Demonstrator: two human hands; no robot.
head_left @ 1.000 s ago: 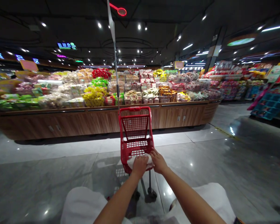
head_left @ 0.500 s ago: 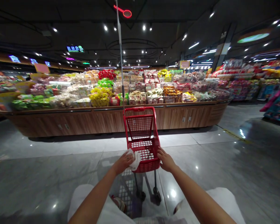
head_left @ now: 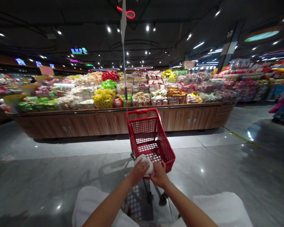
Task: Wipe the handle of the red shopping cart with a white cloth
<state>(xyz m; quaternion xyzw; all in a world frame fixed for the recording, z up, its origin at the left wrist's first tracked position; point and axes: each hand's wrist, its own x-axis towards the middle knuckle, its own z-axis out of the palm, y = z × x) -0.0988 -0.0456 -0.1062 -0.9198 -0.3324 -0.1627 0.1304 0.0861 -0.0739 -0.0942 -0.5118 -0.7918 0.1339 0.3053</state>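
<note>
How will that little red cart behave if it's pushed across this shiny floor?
The red cart looks empty, open mesh, so probably light. On wheels over the glossy floor, it likely rolls easily. Its tall pole may make it tippy.

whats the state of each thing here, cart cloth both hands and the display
red cart: empty, upright, angled right
white cloth: bunched, pressed on the cart's near rim
left hand: closed on the cloth
right hand: gripping the near rim beside the cloth
display counter: piled with packaged goods
</note>
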